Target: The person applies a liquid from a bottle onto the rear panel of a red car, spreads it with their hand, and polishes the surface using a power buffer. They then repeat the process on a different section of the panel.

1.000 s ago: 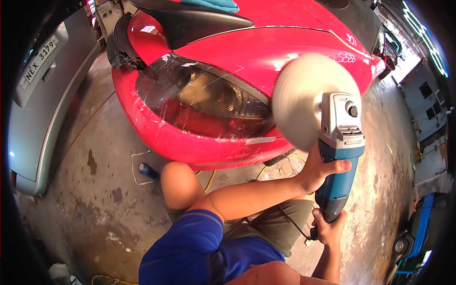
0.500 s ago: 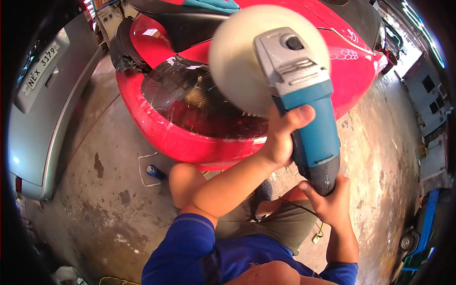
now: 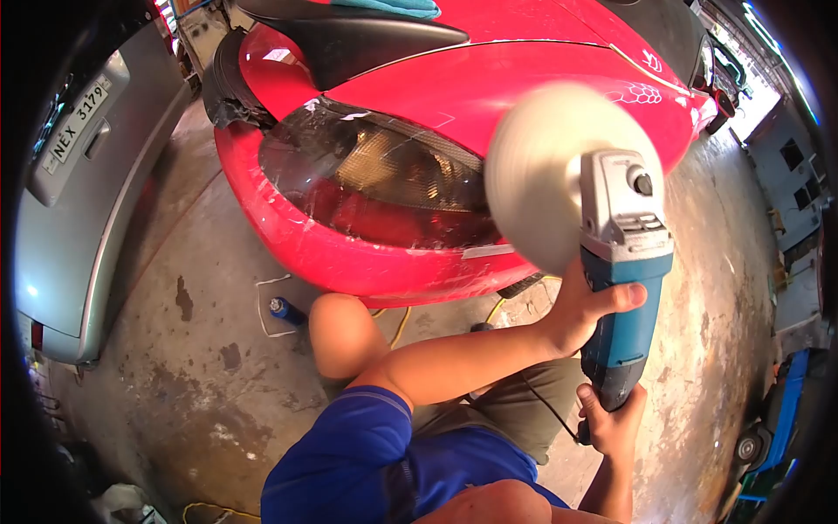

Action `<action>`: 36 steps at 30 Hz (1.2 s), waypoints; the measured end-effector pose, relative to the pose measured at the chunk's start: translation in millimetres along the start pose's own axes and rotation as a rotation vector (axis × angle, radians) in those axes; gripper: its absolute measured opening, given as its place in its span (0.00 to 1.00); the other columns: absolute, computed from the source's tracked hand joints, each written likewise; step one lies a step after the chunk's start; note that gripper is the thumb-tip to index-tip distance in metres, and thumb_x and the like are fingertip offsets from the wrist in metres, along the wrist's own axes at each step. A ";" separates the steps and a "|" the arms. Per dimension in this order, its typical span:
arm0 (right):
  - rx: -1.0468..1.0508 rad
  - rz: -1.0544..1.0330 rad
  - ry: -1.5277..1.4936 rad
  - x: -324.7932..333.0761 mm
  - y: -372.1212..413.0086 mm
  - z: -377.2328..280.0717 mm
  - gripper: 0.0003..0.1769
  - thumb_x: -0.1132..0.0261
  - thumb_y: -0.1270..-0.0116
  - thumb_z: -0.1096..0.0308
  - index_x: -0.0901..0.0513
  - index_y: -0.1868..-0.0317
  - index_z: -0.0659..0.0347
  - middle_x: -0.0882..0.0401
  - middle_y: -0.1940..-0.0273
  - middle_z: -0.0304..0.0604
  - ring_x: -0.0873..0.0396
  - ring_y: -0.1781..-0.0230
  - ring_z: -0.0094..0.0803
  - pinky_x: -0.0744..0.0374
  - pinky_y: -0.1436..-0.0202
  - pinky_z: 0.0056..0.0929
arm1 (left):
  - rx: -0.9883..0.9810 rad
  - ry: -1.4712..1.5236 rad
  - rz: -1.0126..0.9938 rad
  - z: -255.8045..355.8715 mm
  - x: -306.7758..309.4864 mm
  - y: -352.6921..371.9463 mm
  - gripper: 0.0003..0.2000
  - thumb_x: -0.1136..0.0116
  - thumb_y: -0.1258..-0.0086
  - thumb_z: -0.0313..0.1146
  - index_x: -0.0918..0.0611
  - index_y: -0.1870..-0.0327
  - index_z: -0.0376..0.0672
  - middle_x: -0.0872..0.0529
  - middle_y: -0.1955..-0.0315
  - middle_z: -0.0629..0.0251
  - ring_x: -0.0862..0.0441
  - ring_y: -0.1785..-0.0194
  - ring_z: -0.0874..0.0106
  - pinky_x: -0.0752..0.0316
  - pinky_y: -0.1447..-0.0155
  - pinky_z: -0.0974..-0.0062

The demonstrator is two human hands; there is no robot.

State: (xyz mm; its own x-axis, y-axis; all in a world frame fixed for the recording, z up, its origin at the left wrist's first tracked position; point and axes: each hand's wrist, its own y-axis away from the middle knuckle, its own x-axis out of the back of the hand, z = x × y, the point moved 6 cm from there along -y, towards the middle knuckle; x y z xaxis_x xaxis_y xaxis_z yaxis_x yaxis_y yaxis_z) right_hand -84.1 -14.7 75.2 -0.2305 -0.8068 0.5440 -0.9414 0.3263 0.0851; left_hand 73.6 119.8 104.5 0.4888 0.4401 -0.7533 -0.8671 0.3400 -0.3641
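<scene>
A teal-bodied polisher with a silver head is held in both of my hands. Its round white pad looks blurred and overlaps the right end of the headlight and the red car's bodywork. My left hand is wrapped around the tool's body just behind the silver head, thumb across the top. Around the black rear end closes my right hand, near the dark power cord. The headlight lens looks hazy, with pale marks along its lower edge.
A silver vehicle stands at the left. On the concrete floor are a blue bottle and a yellow cord. A teal cloth lies on the car's top. A blue vehicle is at the right edge.
Both hands have moved the polisher to the right and down in view. More of the headlight now shows, and the pad has shifted to its right end.
</scene>
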 end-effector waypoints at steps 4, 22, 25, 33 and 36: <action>0.216 -0.079 0.053 -25.1 -9.6 -74.7 0.24 0.13 0.37 0.60 0.14 0.58 0.71 0.09 0.67 0.48 0.10 0.66 0.38 0.15 0.59 0.38 | 0.007 -0.010 0.011 27.0 30.0 4.5 0.37 0.29 0.32 0.55 0.22 0.32 0.35 0.12 0.51 0.56 0.10 0.54 0.66 0.12 0.46 0.64; -0.099 0.046 -0.239 -10.8 35.1 41.1 0.20 0.16 0.31 0.61 0.15 0.56 0.69 0.12 0.69 0.43 0.15 0.78 0.27 0.18 0.74 0.30 | 0.181 -0.077 0.028 -36.2 -4.6 22.0 0.32 0.23 0.34 0.48 0.19 0.34 0.39 0.15 0.50 0.64 0.16 0.48 0.73 0.17 0.44 0.68; -0.092 -0.020 -0.244 -22.4 36.3 48.8 0.23 0.16 0.30 0.58 0.18 0.57 0.68 0.18 0.73 0.41 0.17 0.79 0.30 0.19 0.75 0.31 | 0.209 -0.085 0.017 -35.4 2.0 27.3 0.33 0.21 0.35 0.47 0.19 0.33 0.39 0.14 0.46 0.65 0.17 0.43 0.72 0.19 0.38 0.67; 0.277 -0.198 0.007 -56.3 0.7 -61.4 0.26 0.14 0.36 0.61 0.12 0.47 0.70 0.05 0.59 0.55 0.05 0.56 0.43 0.12 0.48 0.40 | 0.079 -0.086 0.010 45.5 48.1 33.0 0.35 0.33 0.30 0.55 0.22 0.33 0.34 0.11 0.51 0.52 0.08 0.54 0.63 0.09 0.49 0.62; 0.302 -0.192 0.031 -55.2 0.6 -75.9 0.25 0.14 0.36 0.61 0.11 0.47 0.69 0.05 0.59 0.56 0.05 0.55 0.45 0.12 0.48 0.40 | 0.062 -0.051 0.023 53.3 51.5 35.3 0.36 0.33 0.30 0.57 0.22 0.33 0.34 0.10 0.51 0.51 0.08 0.53 0.61 0.09 0.46 0.60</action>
State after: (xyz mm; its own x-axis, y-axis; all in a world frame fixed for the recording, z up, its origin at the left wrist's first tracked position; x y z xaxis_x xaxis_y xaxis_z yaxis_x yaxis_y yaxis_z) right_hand -53.2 67.4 108.6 -0.0390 -0.8223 0.5677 -0.9982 0.0059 -0.0600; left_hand 73.2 198.8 82.0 0.4741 0.4898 -0.7317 -0.8716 0.3791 -0.3109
